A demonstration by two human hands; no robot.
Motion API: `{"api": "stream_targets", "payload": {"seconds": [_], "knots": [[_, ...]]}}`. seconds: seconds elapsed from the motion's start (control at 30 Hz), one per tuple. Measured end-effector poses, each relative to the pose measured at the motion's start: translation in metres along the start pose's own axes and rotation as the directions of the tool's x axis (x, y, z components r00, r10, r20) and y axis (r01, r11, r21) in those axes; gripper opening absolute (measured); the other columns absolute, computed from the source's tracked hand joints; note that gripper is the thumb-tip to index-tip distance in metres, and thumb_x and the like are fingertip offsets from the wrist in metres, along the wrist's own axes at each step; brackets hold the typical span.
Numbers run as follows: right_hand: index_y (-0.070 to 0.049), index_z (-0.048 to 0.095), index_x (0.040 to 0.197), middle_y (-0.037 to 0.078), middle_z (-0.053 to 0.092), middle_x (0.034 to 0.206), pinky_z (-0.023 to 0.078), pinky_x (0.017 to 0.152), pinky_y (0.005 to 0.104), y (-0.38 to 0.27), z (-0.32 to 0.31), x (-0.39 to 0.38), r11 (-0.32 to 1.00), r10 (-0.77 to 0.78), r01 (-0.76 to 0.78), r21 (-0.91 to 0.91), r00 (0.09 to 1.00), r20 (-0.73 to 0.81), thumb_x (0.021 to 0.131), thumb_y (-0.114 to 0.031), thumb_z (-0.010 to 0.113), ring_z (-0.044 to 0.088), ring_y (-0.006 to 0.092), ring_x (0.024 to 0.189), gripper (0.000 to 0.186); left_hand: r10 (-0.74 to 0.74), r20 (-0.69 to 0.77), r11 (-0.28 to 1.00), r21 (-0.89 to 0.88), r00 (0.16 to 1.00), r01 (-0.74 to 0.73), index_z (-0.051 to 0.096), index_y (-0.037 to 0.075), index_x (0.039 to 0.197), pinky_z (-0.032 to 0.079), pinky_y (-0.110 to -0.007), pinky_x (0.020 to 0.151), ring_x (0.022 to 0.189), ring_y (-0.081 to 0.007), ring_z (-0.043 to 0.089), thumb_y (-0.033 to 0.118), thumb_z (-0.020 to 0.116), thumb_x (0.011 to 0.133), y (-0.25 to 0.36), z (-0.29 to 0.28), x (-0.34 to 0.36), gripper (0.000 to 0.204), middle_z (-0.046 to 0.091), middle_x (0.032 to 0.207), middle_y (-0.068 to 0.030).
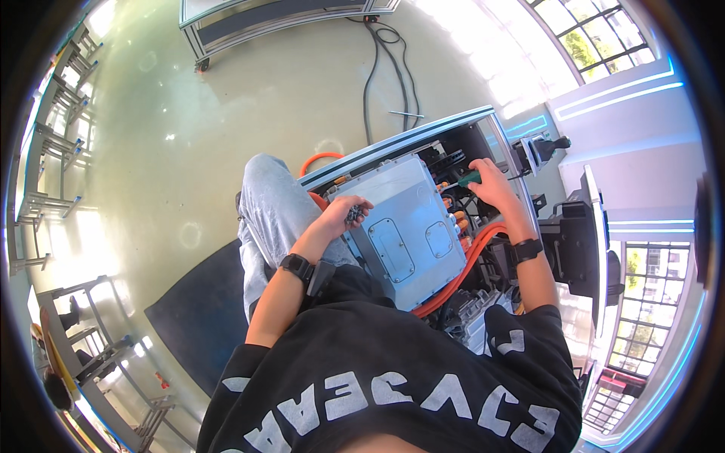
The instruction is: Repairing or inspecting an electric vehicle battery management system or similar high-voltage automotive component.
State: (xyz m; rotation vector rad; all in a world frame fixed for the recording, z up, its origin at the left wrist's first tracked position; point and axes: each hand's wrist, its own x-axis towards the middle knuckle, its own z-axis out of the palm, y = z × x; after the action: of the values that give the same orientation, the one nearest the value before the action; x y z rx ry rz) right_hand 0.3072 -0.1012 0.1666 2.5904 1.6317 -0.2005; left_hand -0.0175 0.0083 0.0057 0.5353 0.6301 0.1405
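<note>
**Presently Holding a Tool and Small Parts at the Housing**

The metal housing (408, 204) is sitting inside the aluminium-edged frame (400, 146), in front of the person's torso and to the right of the denim-covered knee (266, 189).

The right hand (492, 186) is reaching beyond the housing's right edge. Its fingers are wrapping around the green-handled tool (471, 179), leaving no visible gap; this grip is apparently aiming the shaft at the fittings there. The tip is getting lost among them, so contact is not showing.

The left hand (340, 217) is hanging over the housing's left edge. Its fingers are curling partway around a cluster of small dark pieces (353, 214), presumably holding them together within easy reach. Their exact kind is not showing clearly.

The orange cables (477, 249) are curving around the right and near sides, probably leaving the upper face accessible.

The housing is presenting a flat, pale blue-grey face. Two rounded cover plates (392, 251) are standing out on it, with small fasteners dotting their borders, and a darker band is running beside the larger plate.
</note>
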Motion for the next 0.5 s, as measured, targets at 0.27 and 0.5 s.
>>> {"api": "stream_targets", "payload": {"seconds": [0.27,0.5], "knots": [[-0.005,0.058,0.104,0.019,0.061,0.106,0.047,0.084,0.0453,-0.016,-0.014,0.013,0.955,0.293,-0.295,-0.037,0.914,0.280,0.088,-0.024,0.058,0.058,0.0369,0.102,0.024,0.005,0.004,1.000,-0.020,1.000,-0.005,0.061,-0.002,0.093,0.043,-0.021,0.054,0.063,-0.0096,0.052,0.020,0.049,0.091,-0.002,-0.002,0.001,0.025,0.058,0.075,-0.0038],[-0.002,0.056,0.106,0.020,0.061,0.108,0.046,0.086,0.0447,-0.003,-0.007,0.000,0.977,-0.193,0.190,0.098,0.981,0.024,0.090,-0.025,0.055,0.057,0.0370,0.103,0.028,-0.004,-0.007,1.000,-0.011,1.000,0.004,0.061,-0.001,0.092,0.043,-0.022,0.054,0.063,-0.0100,0.052,0.020,0.050,0.091,0.001,0.000,0.000,0.024,0.058,0.075,-0.0041]]}}
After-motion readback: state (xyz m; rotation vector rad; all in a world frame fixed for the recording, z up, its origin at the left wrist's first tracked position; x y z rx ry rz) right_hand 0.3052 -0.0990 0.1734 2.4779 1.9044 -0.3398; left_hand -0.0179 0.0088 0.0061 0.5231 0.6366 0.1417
